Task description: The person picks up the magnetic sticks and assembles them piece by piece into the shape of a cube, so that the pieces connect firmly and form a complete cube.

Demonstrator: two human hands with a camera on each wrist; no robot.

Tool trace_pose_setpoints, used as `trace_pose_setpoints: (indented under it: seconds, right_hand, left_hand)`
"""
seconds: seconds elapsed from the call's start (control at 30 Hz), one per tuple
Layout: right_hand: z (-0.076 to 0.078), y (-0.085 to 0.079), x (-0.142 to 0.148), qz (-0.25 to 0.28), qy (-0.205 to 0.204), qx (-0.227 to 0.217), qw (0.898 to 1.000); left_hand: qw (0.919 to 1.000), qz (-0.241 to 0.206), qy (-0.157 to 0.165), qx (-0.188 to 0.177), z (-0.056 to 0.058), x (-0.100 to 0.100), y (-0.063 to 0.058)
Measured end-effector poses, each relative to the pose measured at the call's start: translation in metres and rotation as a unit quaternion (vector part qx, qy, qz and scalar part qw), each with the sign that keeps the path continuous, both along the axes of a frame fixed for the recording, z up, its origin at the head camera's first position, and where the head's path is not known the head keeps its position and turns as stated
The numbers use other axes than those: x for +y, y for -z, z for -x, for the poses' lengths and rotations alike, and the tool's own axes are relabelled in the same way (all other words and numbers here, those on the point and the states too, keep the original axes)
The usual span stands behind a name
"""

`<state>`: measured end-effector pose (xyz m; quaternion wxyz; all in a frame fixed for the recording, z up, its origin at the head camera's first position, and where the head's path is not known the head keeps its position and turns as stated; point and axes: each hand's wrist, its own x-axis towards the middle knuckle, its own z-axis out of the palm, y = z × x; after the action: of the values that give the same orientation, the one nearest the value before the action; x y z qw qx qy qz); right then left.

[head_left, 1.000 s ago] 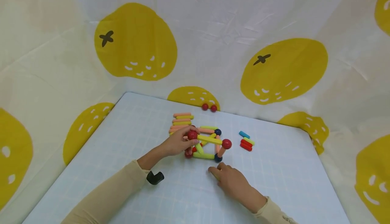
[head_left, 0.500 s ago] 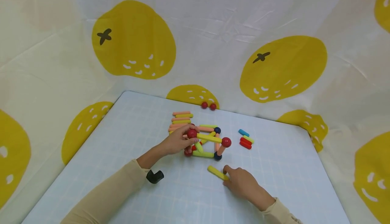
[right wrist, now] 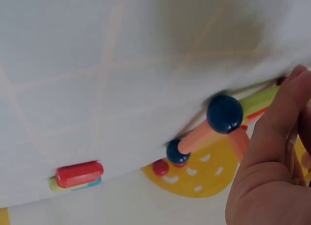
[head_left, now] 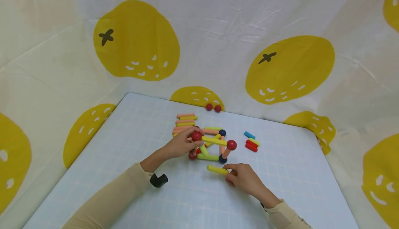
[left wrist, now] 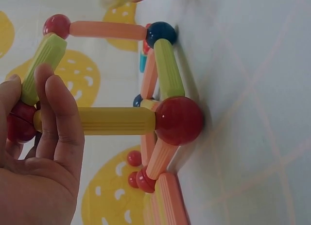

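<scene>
A frame of magnetic sticks and balls stands on the table in the head view. My left hand (head_left: 180, 146) holds its upper left red ball (head_left: 196, 136), with fingers also against the yellow upright (left wrist: 116, 121) below it in the left wrist view. From that ball a yellow-green bar (head_left: 214, 140) runs to another red ball (head_left: 231, 145), joined by a peach stick to a dark blue ball (right wrist: 225, 113) at the base. My right hand (head_left: 244, 177) pinches one end of a loose yellow stick (head_left: 217, 170) in front of the frame. The right wrist view mostly hides that stick.
Peach and yellow sticks (head_left: 186, 122) lie in a row behind my left hand. Short blue, green and red sticks (head_left: 251, 145) lie to the right. Two red balls (head_left: 213, 108) sit at the table's back edge. A black bent piece (head_left: 159, 180) is by the left wrist.
The right hand has shifted to the stick's right end and pinches it, raising it and bringing it slightly nearer the frame. My left hand stays on the red ball.
</scene>
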<state>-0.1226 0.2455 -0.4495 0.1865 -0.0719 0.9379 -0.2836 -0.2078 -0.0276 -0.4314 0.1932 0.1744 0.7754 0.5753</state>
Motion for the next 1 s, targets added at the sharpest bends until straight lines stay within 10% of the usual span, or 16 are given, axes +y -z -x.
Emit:
trace_pose_setpoints:
  seconds: [0.53,0.8,1.0]
  right_hand:
    - [0.0,-0.002,-0.01,0.169,0.108,-0.056,0.978]
    - [0.001,-0.002,-0.012,0.168,0.092,-0.056,0.98]
    - [0.008,0.003,-0.016,0.091,0.055,0.036,0.994]
  left_hand:
    - [0.9994,-0.031,0.015,0.001,-0.002,0.001,0.001]
    - [0.9993,-0.032,0.015,0.008,0.0,0.002,0.001]
    - [0.9997,-0.011,0.006,0.02,0.0,0.001,0.001]
